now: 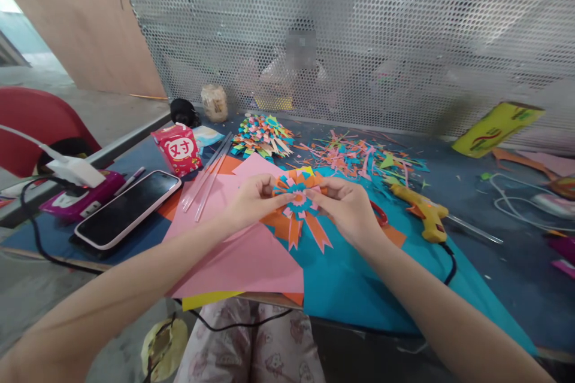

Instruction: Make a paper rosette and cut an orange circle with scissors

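Note:
Both my hands hold a paper rosette (298, 200) of orange, blue and pink layers with two orange ribbon tails hanging down. My left hand (251, 198) pinches its left rim with fingers closed. My right hand (345, 206) pinches its right side the same way. The rosette hovers just above sheets of pink paper (245, 254) and blue paper (354, 278) on the table. Red scissor handles (380, 213) peek out behind my right hand.
A yellow glue gun (422, 210) lies right of my hands, its cord running off the table edge. Paper scraps (354, 155) and finished rosettes (263, 134) lie behind. A phone (128, 208), red carton (177, 148), clear glue sticks (207, 176) sit left. A perforated metal screen (359, 30) backs the table.

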{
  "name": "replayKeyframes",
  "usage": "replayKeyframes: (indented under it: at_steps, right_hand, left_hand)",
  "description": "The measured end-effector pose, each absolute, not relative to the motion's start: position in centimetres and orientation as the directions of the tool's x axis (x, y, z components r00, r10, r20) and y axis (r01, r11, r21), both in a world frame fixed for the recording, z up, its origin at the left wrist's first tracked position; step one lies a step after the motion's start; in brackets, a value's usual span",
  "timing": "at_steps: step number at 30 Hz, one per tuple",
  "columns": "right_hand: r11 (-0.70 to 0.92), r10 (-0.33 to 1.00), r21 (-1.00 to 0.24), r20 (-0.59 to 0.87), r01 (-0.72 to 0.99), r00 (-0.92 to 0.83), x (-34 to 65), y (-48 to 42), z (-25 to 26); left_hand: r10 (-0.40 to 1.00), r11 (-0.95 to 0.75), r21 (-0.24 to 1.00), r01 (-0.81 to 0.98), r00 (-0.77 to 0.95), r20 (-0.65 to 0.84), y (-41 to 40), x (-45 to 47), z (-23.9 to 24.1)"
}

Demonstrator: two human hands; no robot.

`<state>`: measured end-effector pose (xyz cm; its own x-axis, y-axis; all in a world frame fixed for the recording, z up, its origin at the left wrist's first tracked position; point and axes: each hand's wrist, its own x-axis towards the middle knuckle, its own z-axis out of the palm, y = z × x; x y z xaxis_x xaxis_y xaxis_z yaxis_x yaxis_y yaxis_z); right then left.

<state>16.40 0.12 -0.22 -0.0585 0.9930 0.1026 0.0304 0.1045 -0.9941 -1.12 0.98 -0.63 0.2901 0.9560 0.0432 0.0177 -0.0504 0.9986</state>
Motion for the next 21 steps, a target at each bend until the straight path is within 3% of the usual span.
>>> replayKeyframes:
  at_steps: [6,10,15,21]
  right_hand:
    - [-0.016,0.995,-0.998,-0.01,-0.061,-0.098,16.5,0.2,-0.1]
    - [-0.108,0.979,-0.987,-0.084,-0.123,-0.187,16.3,-0.1,0.3]
    - [-0.16,0.969,-0.981,-0.134,-0.114,-0.206,16.4,0.0,0.2]
    - [-0.071,0.997,-0.974,-0.068,-0.215,-0.019,17.5,0.8,0.0]
  left_hand:
    - [0.944,0.006,0.998,-0.055,0.328,0.012,1.1,-1.3,-0.5]
    - [0.957,-0.076,0.996,-0.044,0.277,0.085,1.2,-1.6,-0.8]
    - [0.931,-0.275,0.952,0.136,0.285,0.228,1.8,-2.0,-0.9]
    - [0.802,-0.585,0.811,-0.006,0.144,0.58,-1.2,-4.2,2.0]
